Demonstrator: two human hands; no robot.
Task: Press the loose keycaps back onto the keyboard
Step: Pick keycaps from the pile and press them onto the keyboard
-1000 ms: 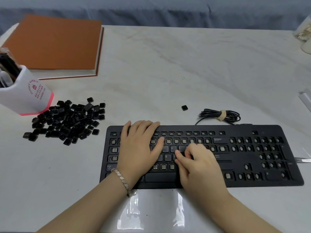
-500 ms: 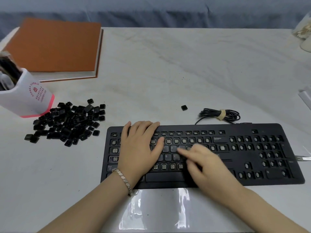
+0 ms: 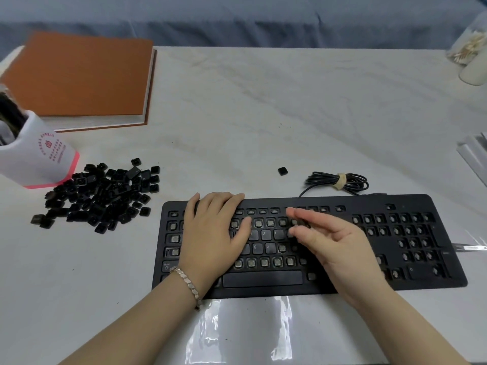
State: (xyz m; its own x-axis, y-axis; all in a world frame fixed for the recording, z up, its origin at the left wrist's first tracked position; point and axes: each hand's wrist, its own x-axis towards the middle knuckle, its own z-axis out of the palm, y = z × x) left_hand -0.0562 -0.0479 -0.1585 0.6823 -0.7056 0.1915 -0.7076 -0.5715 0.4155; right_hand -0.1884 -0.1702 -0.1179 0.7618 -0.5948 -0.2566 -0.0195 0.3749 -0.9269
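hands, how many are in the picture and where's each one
2. The left hand lies flat on the left part of the keyboard. The right hand is over its middle, fingers spread and blurred. No other hand shows.

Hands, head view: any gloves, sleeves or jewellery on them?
No gloves or sleeves show; both forearms are bare. The left hand has a bracelet of flat, pale metallic links at its wrist. The right hand shows no band or ring, though its fingers are blurred.
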